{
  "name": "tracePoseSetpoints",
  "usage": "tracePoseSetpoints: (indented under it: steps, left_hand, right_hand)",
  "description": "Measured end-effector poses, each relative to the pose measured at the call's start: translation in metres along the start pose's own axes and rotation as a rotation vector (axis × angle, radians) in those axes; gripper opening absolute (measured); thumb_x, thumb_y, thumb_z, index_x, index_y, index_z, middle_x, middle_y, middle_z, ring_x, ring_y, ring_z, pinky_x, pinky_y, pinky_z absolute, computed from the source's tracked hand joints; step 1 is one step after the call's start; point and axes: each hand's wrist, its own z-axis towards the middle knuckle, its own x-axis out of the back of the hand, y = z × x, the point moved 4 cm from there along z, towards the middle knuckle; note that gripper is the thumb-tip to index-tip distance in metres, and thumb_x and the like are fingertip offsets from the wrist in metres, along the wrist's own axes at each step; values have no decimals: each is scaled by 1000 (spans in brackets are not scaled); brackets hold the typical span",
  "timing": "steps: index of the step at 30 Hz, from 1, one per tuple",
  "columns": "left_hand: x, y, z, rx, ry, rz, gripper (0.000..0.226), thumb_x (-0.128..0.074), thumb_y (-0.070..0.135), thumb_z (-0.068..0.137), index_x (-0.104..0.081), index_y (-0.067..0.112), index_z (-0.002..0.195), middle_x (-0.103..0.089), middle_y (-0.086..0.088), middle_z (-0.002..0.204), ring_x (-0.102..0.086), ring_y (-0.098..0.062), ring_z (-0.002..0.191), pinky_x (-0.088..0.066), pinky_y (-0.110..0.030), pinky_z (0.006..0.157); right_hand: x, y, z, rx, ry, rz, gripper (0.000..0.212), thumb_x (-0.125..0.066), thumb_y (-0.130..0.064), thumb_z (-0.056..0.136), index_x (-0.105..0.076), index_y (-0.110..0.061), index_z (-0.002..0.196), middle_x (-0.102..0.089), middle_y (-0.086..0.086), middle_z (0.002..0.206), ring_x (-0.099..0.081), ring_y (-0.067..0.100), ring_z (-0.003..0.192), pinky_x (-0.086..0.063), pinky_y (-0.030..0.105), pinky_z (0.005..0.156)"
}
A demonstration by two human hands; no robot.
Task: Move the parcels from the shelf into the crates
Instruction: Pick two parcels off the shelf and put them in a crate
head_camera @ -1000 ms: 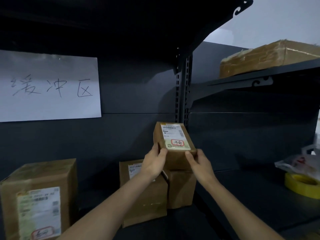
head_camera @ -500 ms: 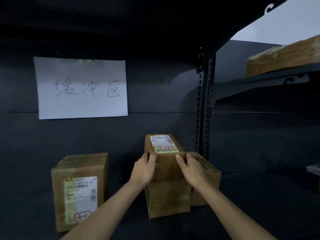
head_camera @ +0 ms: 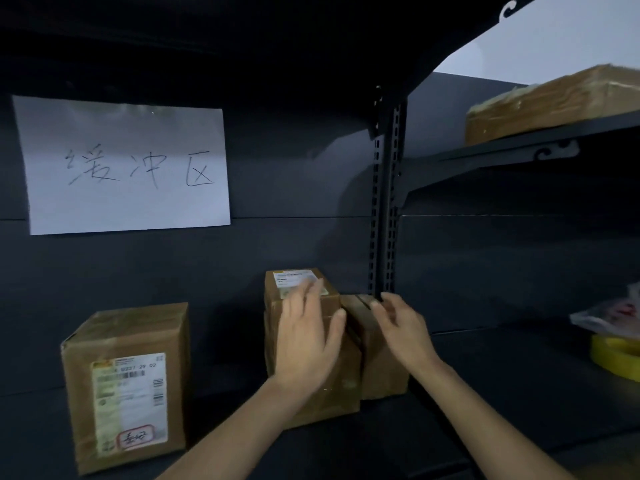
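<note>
I observe the left hand (head_camera: 308,344) in front of the stack at the middle of the shelf (head_camera: 502,393). Its grip is released: the fingers are straight and spread across the front of the small parcel (head_camera: 277,299). Motion blur prevents me from confirming contact.

The small parcel sits label-up on top of a larger parcel (head_camera: 332,403), flush with its left edge. A third parcel (head_camera: 381,372) stands touching the larger one on its right side.

The right hand (head_camera: 403,329) is over the top front of that third parcel. Its grip is also released, fingers loosely extended and grasping nothing; whether it touches the cardboard I cannot tell.

A tall parcel (head_camera: 128,382) stands well apart to the left on the same shelf, its label facing me. A paper sign (head_camera: 124,164) with handwritten characters is fixed to the back panel above it. A slotted upright (head_camera: 384,202) rises behind the stack.

To the right, an upper shelf (head_camera: 519,150) carries a flat parcel (head_camera: 554,102). At the far right edge lie a yellow tape roll (head_camera: 616,355) and a plastic bag (head_camera: 613,313).
</note>
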Motion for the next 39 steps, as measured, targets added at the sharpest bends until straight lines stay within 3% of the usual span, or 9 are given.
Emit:
tracePoseSetpoints:
  steps: [5,7,14,21,26,30,33,36,39]
  left_hand:
    - [-44,26,-16,-113,-246,-39,61,-26,50,90,-39,15,139,-44,1,138,-36,-8,128,-28,-19,110]
    - [-64,23,-16,-68,-324,33,53,-35,40,96,-32,15,142,-41,0,142,-34,-10,132,-26,-20,110]
    - [-104,10,-8,157,-508,355,74,-41,44,92,-11,3,147,-29,-12,149,-26,-25,137,-24,-34,113]
    - [-114,15,-4,116,-495,447,66,-42,40,92,-21,3,143,-37,-14,143,-32,-27,134,-25,-36,113]
    - [-122,35,-6,29,-448,407,65,-46,36,92,-23,2,143,-39,-15,142,-34,-26,133,-25,-33,113]
    - [-132,59,-11,-76,-333,388,69,-77,38,63,-59,3,120,-69,-11,103,-65,-22,96,-52,-28,85]
    - [-144,81,-21,-188,-350,354,72,-82,36,51,-64,5,114,-70,-5,99,-66,-18,87,-55,-28,74]
    - [-154,95,-30,-271,-383,358,78,-88,37,24,-72,9,95,-71,0,83,-67,-14,73,-56,-25,62]
    - [-165,96,-40,-327,-404,378,67,-88,38,22,-74,14,84,-71,3,76,-67,-12,71,-56,-23,65]
  right_hand:
    - [28,45,-4,-89,29,-53,53,-43,-35,96,-37,-5,140,-48,13,138,-46,22,126,-36,27,103]
    - [33,62,-5,-127,18,-86,54,-43,-36,96,-36,-6,140,-47,13,140,-45,22,128,-35,27,104]
    - [17,90,-5,-181,-127,-63,56,-46,-37,95,-31,-12,144,-41,7,144,-41,19,131,-33,29,109]
    - [10,90,-4,-132,-158,6,51,-54,-20,93,-37,-17,141,-51,6,133,-49,17,119,-41,31,104]
    - [30,100,-14,-156,-93,110,44,-58,-12,90,-44,-13,132,-57,1,116,-54,13,107,-44,18,89]
    - [49,116,-37,-214,-68,240,26,-60,-11,89,-55,-15,115,-64,3,107,-62,15,98,-51,18,79]
    - [54,130,-61,-301,-107,302,14,-58,-12,90,-57,-21,101,-66,2,100,-63,13,90,-54,24,78]
    - [58,144,-77,-315,-137,146,16,-60,-19,89,-56,-21,104,-65,-5,100,-62,10,94,-51,18,80]
    - [67,144,-81,-277,-131,66,15,-60,-12,89,-56,-21,99,-61,-15,92,-60,3,88,-45,6,71]
